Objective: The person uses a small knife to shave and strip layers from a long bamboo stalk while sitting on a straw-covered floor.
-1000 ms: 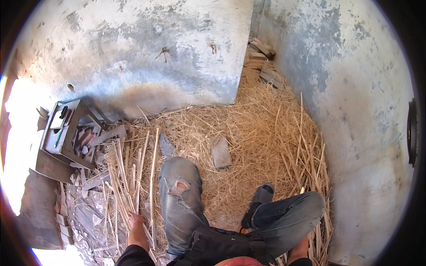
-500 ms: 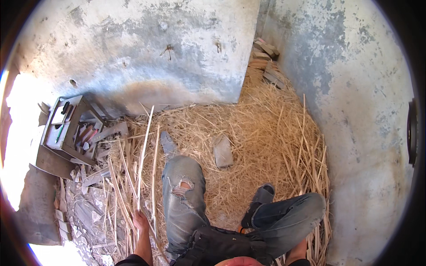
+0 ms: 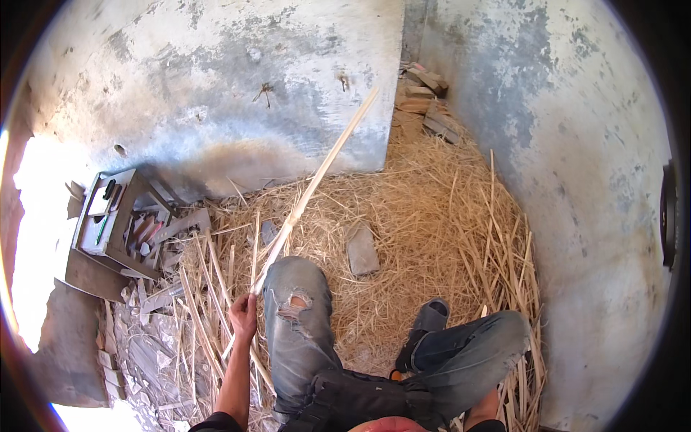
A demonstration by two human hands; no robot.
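My left hand (image 3: 243,315) is closed round the lower end of a long, pale split strip of wood or cane (image 3: 311,189). The strip slants up and away to the right, passing over my left knee, with its far tip in front of the wall. More strips (image 3: 201,313) lie on the ground left of my left leg, close to that hand. Of my right arm only a bit of forearm (image 3: 484,409) shows beside my right thigh. The right hand itself is hidden behind the bent leg.
Straw-like shavings (image 3: 432,216) cover the floor, with a grey block (image 3: 362,250) in the middle. A small wooden stand (image 3: 108,209) with tools stands left, rubble below it. Long strips (image 3: 515,281) lie along the right wall (image 3: 597,216). Bricks (image 3: 425,86) are heaped at the back.
My left hand has moved up and slightly right with a strip, which now tilts far to the right across my knee. The view has shifted slightly.
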